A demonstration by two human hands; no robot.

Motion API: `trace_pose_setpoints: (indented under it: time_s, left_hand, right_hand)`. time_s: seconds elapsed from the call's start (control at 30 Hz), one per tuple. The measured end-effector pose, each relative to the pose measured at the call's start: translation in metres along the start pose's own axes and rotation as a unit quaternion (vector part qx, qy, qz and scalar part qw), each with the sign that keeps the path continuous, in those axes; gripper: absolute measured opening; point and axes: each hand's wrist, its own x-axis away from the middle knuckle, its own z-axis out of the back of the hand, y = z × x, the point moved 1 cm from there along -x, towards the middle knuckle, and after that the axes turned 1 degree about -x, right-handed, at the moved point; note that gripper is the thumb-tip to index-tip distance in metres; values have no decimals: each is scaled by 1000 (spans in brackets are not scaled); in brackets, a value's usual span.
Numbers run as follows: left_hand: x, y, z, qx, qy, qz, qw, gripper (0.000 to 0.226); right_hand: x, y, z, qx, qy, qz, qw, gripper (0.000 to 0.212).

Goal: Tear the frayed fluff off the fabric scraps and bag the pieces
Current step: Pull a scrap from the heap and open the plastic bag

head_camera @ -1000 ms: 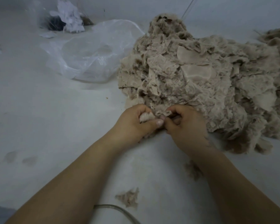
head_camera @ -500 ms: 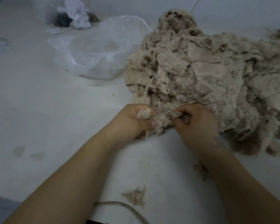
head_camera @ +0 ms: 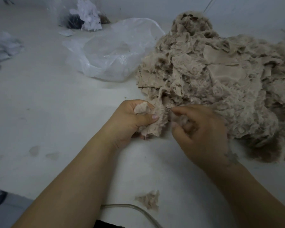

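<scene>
Beige fabric scrap point(head_camera: 152, 124) now hangs free in front of the pile point(head_camera: 220, 83), gripped by the left hand point(head_camera: 130, 122); the right hand point(head_camera: 199, 134) pinches fluff from it. Tearing has started, the bag point(head_camera: 112, 51) waits far left.

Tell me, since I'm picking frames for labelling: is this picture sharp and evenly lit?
Head view: dim, flat light with a bluish cast, no glare; the right hand is motion-blurred at the fingertips, the left hand and its scrap sharper; wide-angle bending at the edges, corners darker.
</scene>
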Motion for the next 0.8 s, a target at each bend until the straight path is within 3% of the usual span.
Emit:
trace_pose_setpoints:
  time_s: [0.07,0.17,0.3,0.53,0.6,0.7,0.8]
  left_hand:
    - [1,0,1,-7,-10,7,1000,22]
    - [3,0,2,-46,-28,17,998,20]
    - [2,4,12,-62,-16,19,998,18]
    - [-1,15,54,-134,-5,-1,991,13]
    - [-1,17,68,-113,17,-19,993,8]
    - [0,9,80,9,60,-23,998,9]
    - [-3,3,83,-26,34,-34,999,11]
  right_hand:
    - [1,-4,-7,-59,-49,-57,995,45]
    - [3,-6,-19,-155,-152,-173,961,60]
    - [-5,-9,-25,-189,-144,-220,946,25]
    - [-24,-26,-37,-90,-168,-185,964,25]
    - [-30,-32,-50,-71,-156,-169,971,31]
    - [-34,-40,-69,-55,-150,-139,977,30]
    - [-26,-36,-85,-43,-160,-147,975,19]
